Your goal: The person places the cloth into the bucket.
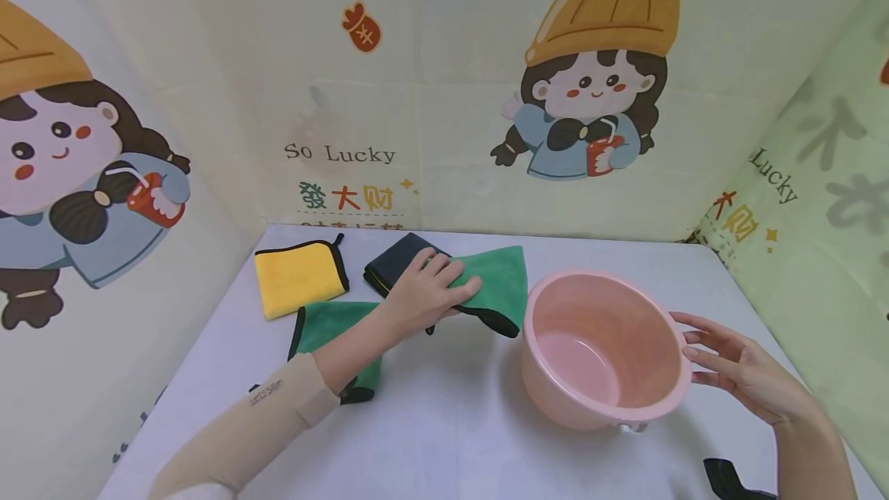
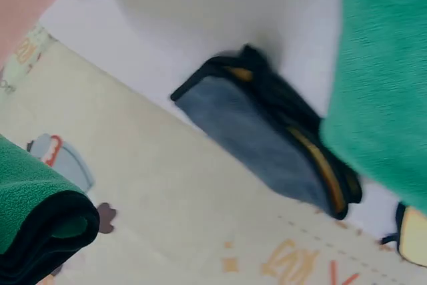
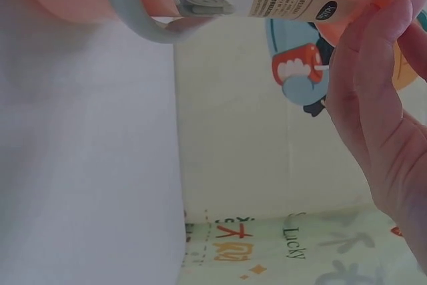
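Note:
My left hand [image 1: 434, 288] grips a folded green cloth [image 1: 501, 280] with black edging. The cloth hangs just left of the pink bucket [image 1: 604, 415], its right side close to the rim. On the bucket's right side, my right hand [image 1: 746, 369] touches the rim with its fingertips, the fingers extended. A handle [image 3: 150, 25] and a printed label [image 3: 287, 3] show on the bucket in the right wrist view. Behind my left hand lies a folded dark blue cloth [image 1: 396, 257]. Another green cloth [image 1: 340, 322] lies partly hidden under my left forearm.
A folded yellow cloth [image 1: 299, 280] with black edging lies at the table's back left. A black object [image 1: 729, 478] shows near the lower right, beside the right forearm. Printed fabric walls [image 1: 451, 114] enclose the white table [image 1: 451, 438] at the back and sides.

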`<state>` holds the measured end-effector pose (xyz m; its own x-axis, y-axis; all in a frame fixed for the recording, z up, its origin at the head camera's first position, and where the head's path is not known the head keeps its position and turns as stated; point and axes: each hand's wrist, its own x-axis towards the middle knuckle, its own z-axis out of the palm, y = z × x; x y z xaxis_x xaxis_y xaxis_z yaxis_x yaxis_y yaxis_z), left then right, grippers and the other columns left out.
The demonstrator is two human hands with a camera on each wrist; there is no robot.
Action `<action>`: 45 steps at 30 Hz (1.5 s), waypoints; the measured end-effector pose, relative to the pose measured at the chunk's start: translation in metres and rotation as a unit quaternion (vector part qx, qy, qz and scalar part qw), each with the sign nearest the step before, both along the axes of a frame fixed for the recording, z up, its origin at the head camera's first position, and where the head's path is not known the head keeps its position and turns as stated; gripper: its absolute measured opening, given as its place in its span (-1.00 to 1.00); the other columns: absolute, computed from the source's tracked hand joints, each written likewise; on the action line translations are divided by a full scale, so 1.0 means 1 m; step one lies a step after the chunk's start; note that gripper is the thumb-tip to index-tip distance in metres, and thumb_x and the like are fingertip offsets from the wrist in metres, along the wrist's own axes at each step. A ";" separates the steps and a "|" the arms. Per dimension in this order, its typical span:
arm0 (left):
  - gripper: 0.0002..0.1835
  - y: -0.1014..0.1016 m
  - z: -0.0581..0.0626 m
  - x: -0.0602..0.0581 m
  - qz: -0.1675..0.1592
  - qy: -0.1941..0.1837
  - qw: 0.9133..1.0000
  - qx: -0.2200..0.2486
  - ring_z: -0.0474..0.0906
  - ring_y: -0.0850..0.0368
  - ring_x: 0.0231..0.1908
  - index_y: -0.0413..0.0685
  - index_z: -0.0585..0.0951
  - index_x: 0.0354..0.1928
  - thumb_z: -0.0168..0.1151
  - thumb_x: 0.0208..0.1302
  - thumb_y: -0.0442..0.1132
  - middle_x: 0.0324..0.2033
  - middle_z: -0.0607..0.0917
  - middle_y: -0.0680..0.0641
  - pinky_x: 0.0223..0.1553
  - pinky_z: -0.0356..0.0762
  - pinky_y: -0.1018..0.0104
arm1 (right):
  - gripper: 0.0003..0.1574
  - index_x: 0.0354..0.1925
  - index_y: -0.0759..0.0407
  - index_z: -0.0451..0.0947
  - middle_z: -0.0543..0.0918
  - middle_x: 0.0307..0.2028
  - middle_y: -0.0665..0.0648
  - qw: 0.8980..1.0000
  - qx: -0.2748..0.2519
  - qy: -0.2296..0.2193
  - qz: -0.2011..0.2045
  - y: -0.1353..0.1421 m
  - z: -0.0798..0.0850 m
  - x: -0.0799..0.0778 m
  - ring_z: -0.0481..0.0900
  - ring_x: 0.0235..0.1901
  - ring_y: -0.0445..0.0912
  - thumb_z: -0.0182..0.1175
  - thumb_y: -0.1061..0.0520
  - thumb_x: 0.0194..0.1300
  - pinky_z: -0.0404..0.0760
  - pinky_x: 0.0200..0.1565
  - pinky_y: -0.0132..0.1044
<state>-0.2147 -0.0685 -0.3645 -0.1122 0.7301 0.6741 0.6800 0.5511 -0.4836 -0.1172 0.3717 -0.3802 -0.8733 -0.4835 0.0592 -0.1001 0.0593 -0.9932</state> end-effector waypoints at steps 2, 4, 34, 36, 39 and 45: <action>-0.72 0.007 0.004 -0.002 -0.010 0.019 1.000 0.005 0.36 0.08 -0.42 0.11 0.38 -0.15 0.22 0.13 -0.09 -0.39 0.45 0.00 -0.22 0.38 0.19 | -0.32 0.35 0.15 0.08 0.52 0.02 -0.06 1.000 -0.001 -0.001 -0.001 0.000 0.000 0.000 0.56 -0.11 -0.19 -0.23 0.48 0.32 0.59 -0.19 -0.21; -0.77 0.015 0.007 -0.004 -0.022 0.034 0.999 0.010 0.34 0.09 -0.44 0.11 0.37 -0.15 0.15 0.17 -0.14 -0.40 0.44 0.00 -0.25 0.36 0.20 | -0.32 0.35 0.15 0.08 0.52 0.02 -0.07 1.000 -0.001 -0.001 -0.001 -0.001 0.000 -0.001 0.56 -0.10 -0.20 -0.23 0.48 0.32 0.59 -0.19 -0.21; -0.77 0.123 0.008 0.009 -0.136 0.109 0.985 -0.016 0.33 0.20 -0.41 0.27 0.38 -0.20 -0.20 0.29 -0.29 -0.40 0.44 0.15 -0.28 0.31 0.35 | -0.35 0.34 0.12 0.11 0.52 -0.03 -0.10 0.999 0.033 -0.008 -0.041 -0.001 -0.001 0.002 0.54 -0.11 -0.25 -0.18 0.44 0.33 0.60 -0.21 -0.21; -0.76 0.126 0.009 0.010 -0.145 0.111 0.983 -0.015 0.34 0.22 -0.41 0.27 0.38 -0.22 -0.23 0.32 -0.30 -0.40 0.44 0.16 -0.27 0.32 0.38 | -0.35 0.34 0.12 0.11 0.52 -0.03 -0.10 0.999 0.033 -0.007 -0.041 -0.001 -0.001 0.002 0.54 -0.11 -0.25 -0.18 0.44 0.33 0.60 -0.21 -0.22; -0.72 0.128 0.015 0.014 -0.157 0.110 0.981 -0.018 0.34 0.25 -0.42 0.27 0.39 -0.25 -0.29 0.34 -0.31 -0.42 0.45 0.18 -0.28 0.31 0.41 | -0.35 0.34 0.13 0.10 0.52 -0.03 -0.10 0.999 0.033 -0.004 -0.040 -0.002 -0.001 0.002 0.54 -0.11 -0.25 -0.18 0.44 0.33 0.60 -0.20 -0.22; -0.70 0.135 0.013 0.019 -0.144 0.075 0.984 -0.074 0.42 0.27 -0.30 0.32 0.42 -0.17 -0.36 0.41 -0.19 -0.31 0.49 0.19 -0.17 0.34 0.37 | -0.35 0.35 0.13 0.09 0.51 -0.02 -0.10 0.999 0.029 -0.005 -0.035 -0.002 -0.002 0.001 0.54 -0.10 -0.24 -0.19 0.44 0.34 0.59 -0.19 -0.22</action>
<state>-0.1961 0.0661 -0.3514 0.2056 0.8085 0.5514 0.7127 0.2624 -0.6505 -0.1158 0.3698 -0.3817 -0.9054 -0.4238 0.0242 -0.0841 0.1233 -0.9888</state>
